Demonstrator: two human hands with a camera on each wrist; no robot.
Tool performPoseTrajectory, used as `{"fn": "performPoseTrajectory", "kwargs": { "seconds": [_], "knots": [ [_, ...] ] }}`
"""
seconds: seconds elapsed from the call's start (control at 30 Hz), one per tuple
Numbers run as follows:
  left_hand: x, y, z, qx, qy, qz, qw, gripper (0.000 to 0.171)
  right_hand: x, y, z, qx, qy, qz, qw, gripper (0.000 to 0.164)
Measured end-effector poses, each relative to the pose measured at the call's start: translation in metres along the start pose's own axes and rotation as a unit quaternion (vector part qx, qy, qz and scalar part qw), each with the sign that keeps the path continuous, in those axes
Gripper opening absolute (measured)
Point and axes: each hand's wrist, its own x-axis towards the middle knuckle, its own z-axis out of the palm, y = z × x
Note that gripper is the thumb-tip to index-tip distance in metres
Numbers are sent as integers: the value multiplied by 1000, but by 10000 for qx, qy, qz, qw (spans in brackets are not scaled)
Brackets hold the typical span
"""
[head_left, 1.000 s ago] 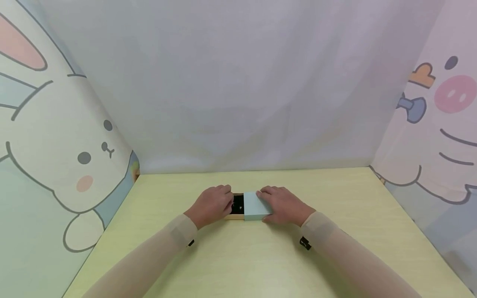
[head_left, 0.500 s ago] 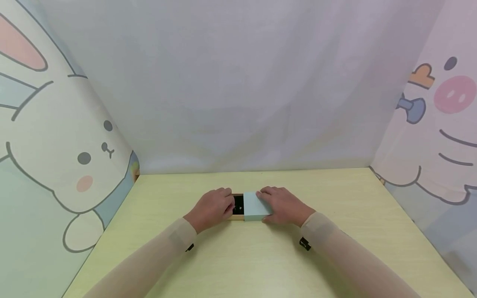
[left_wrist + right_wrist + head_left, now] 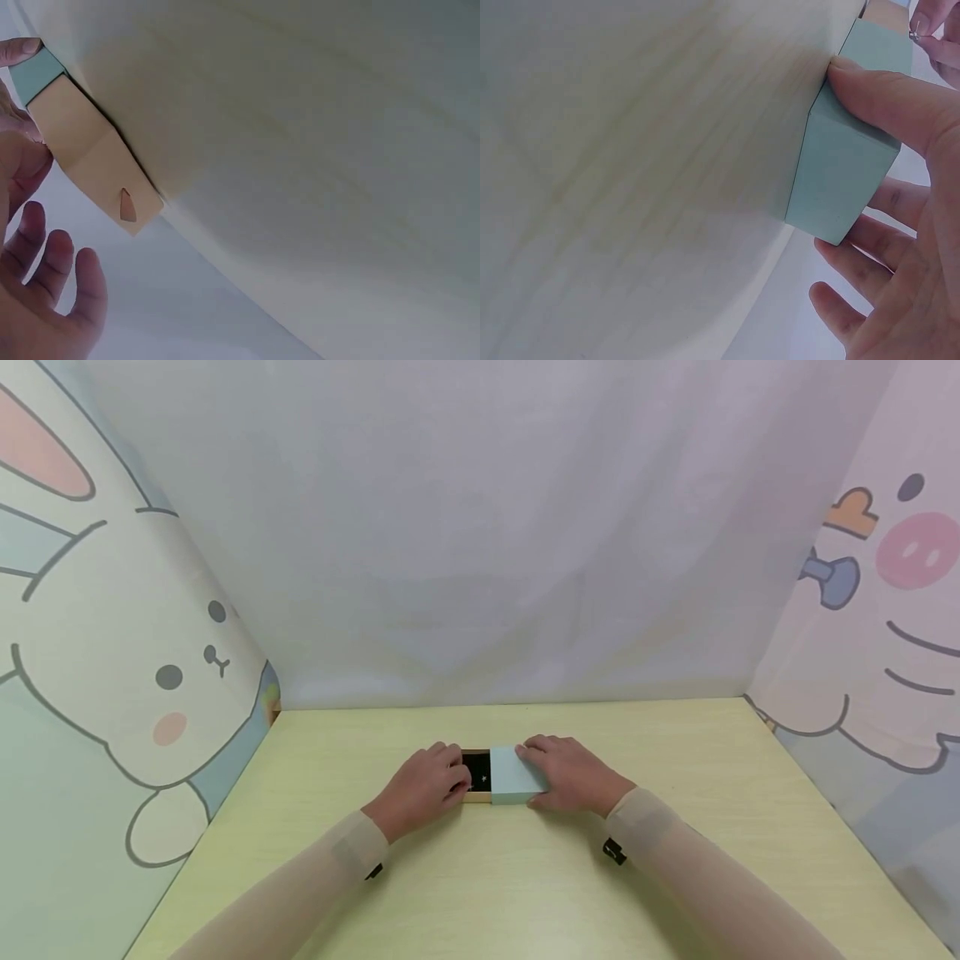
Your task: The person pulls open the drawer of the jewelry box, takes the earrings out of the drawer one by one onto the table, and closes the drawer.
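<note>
A mint-green box sleeve (image 3: 506, 770) lies on the table with its tan card tray (image 3: 90, 146) slid part way out to the left. Inside the tray is a black insert (image 3: 477, 770) with small silvery stars on it. My right hand (image 3: 570, 777) grips the sleeve, thumb on the near side and fingers round the far side. Over the tray's left part, my left hand (image 3: 423, 782) has thumb and forefinger together. The right wrist view shows them pinching a tiny silvery earring (image 3: 913, 34). Its other fingers are loosely curved, and they hide the tray's left end in the head view.
The pale wooden table (image 3: 480, 885) ends at a light grey curtain (image 3: 480, 543) behind. Side panels carry a printed rabbit (image 3: 150, 635) on the left and a printed pig (image 3: 862, 610) on the right.
My left hand has shifted slightly left and its fingers have spread somewhat, uncovering more of the black insert. The sleeve and my right hand have stayed in place.
</note>
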Motion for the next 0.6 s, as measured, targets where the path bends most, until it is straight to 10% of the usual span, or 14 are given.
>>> {"fn": "performPoseTrajectory", "kwargs": {
  "seconds": [0.6],
  "knots": [
    [-18,0,0,-1272,-555,-758,9874,9,0,0,1,37,61,-37,10000,89]
  ]
}}
